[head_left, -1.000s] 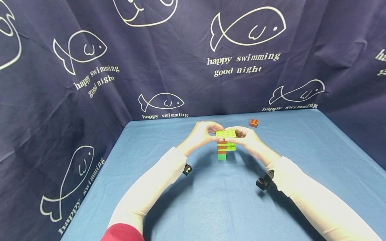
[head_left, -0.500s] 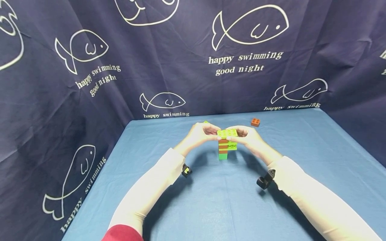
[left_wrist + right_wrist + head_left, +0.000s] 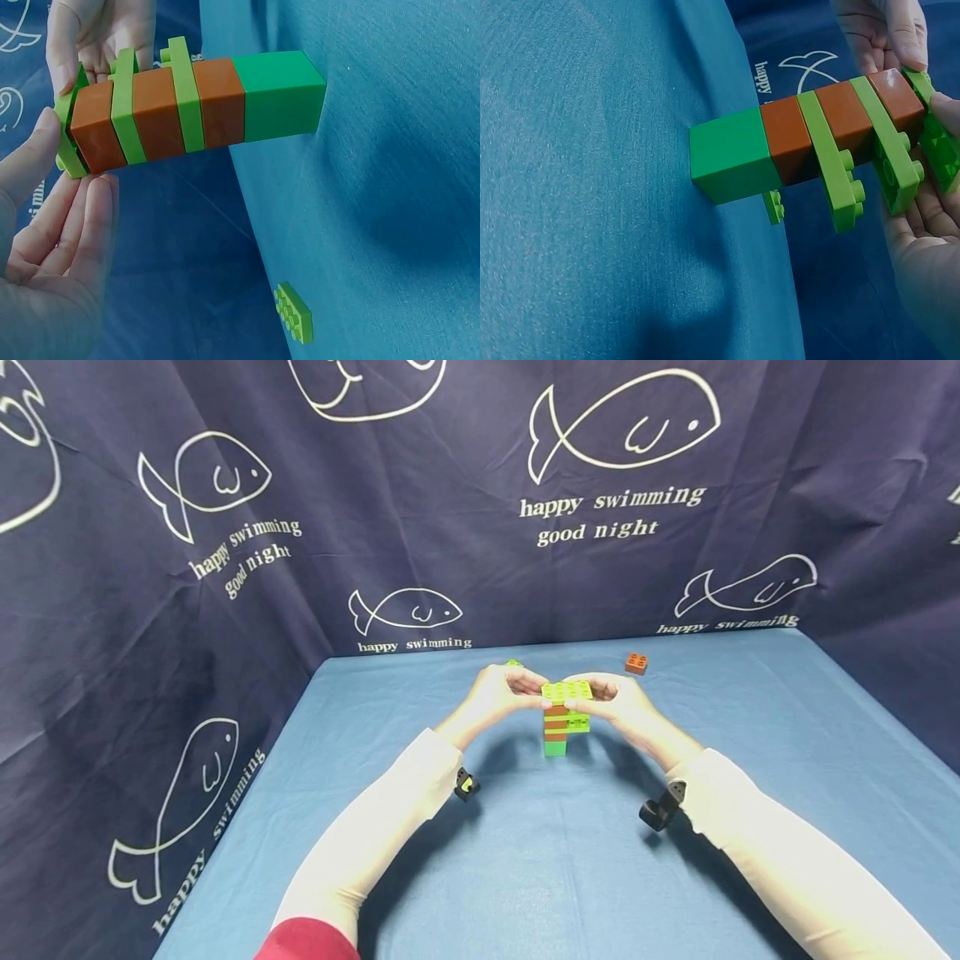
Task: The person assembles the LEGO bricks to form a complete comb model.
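Note:
A toy-brick tower stands upright on the blue cloth: a green brick (image 3: 281, 97) at the bottom, then brown bricks (image 3: 844, 112) alternating with thin lime plates (image 3: 832, 169). Two of those plates jut out to the right. On top lies a wide lime plate (image 3: 567, 692), also overhanging to the right. My left hand (image 3: 498, 690) pinches the top plate's left end, thumb on the near side and fingers behind. At its near edge, the thumb of my right hand (image 3: 617, 700) presses while the fingers reach behind and under, so both hands grip this plate.
A loose brown brick (image 3: 636, 663) lies toward the back right of the blue-covered table (image 3: 570, 860). Another lime plate (image 3: 293, 313) lies behind my left hand. A dark curtain (image 3: 420, 518) with fish drawings hangs around the back and sides.
My left hand has shifted slightly left along the top plate, and the lime piece behind it has come into view. The right hand keeps its hold. The head view has moved slightly.

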Tool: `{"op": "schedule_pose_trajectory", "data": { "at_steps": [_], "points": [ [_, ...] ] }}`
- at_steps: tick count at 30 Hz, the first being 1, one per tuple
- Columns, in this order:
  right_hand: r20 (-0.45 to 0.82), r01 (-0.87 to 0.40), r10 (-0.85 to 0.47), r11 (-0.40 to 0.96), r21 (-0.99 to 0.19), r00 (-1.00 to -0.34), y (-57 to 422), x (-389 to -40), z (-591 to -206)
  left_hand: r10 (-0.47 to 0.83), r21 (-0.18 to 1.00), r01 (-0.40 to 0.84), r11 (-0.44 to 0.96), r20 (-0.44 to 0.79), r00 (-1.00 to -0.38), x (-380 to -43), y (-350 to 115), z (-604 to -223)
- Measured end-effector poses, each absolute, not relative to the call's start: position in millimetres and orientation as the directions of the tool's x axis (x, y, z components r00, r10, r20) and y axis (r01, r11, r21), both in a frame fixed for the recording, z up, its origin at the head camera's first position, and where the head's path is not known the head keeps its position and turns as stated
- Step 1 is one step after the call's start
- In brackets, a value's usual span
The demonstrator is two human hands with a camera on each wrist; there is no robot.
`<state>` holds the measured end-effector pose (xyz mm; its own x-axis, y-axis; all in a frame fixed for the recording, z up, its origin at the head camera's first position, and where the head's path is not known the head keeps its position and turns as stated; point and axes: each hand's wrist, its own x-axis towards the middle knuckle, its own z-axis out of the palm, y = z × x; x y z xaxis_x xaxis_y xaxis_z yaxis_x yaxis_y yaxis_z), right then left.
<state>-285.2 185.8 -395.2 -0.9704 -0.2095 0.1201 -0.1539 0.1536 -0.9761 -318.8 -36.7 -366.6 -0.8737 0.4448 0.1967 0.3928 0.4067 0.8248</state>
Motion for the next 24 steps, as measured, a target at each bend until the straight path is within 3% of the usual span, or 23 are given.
{"op": "schedule_pose_trajectory", "data": {
  "at_steps": [11,24],
  "points": [
    [0.112,-0.15,-0.21,0.172,-0.974,-0.971,185.3,-282.7,-394.9,0.479,0.776,0.473,0.418,0.254,-0.84,-314.2,-35.8,-363.6],
    [0.113,-0.151,-0.226,0.161,-0.975,-0.968,187.0,-283.8,-396.3,0.452,0.763,0.454,0.46,0.239,-0.859,-311.9,-33.4,-363.5]
  ]
}}
